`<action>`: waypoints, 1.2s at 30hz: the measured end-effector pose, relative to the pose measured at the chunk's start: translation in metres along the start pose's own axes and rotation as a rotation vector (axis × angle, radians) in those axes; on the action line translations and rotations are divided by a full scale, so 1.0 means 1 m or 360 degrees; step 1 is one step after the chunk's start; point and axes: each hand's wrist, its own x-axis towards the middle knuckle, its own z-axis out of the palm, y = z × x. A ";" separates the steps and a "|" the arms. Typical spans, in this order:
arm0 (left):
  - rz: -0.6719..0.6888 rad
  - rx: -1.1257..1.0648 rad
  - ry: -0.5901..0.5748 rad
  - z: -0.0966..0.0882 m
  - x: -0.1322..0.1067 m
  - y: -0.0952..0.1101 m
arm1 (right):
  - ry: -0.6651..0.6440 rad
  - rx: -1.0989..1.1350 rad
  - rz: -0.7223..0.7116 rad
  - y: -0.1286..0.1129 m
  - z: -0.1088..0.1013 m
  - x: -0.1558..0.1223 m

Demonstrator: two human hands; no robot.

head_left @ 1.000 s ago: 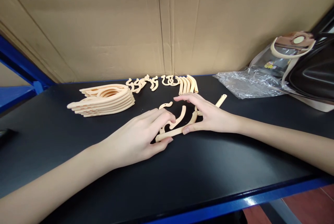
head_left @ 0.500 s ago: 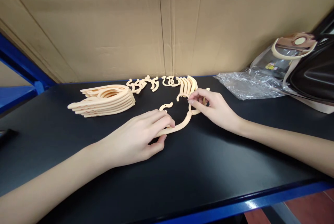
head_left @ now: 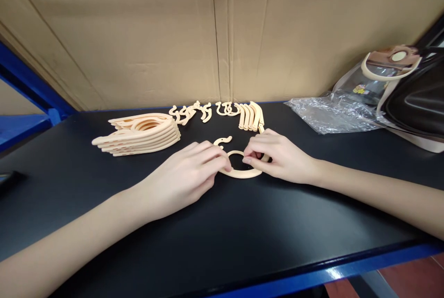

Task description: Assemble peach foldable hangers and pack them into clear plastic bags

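Observation:
My left hand pinches the left side of a cream plastic hanger body, low over the table. On the opposite side, my right hand is closed on the same body, fingers curled and thumb in front. Between my hands the curved parts form a loop, its ends covered by my fingers. A loose S-shaped hanger hook lies just behind my left fingertips. Behind my right hand stands a row of curved hanger arms, and one slim part reaches down from there to my knuckles.
Folded hangers are stacked at the left. Several small hooks lie along the cardboard wall. Clear plastic wrap, a bottle and a dark bag take up the right. The black tabletop has a blue front edge.
My right hand has come down and nearer, swinging its curved part in toward the left one. The spread hanger pieces now make a closed-looking loop. My left hand has barely moved.

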 end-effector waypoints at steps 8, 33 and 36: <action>-0.0486 0.0029 0.0079 -0.003 0.001 -0.002 | -0.0178 0.0195 -0.0380 -0.014 -0.002 -0.006; -0.0409 0.0238 -0.0017 -0.002 -0.002 0.000 | 0.0013 -0.0139 0.0307 0.008 0.003 0.002; -0.0526 0.0217 -0.0028 -0.002 -0.004 -0.007 | -0.0015 -0.0056 0.0297 0.006 0.002 0.001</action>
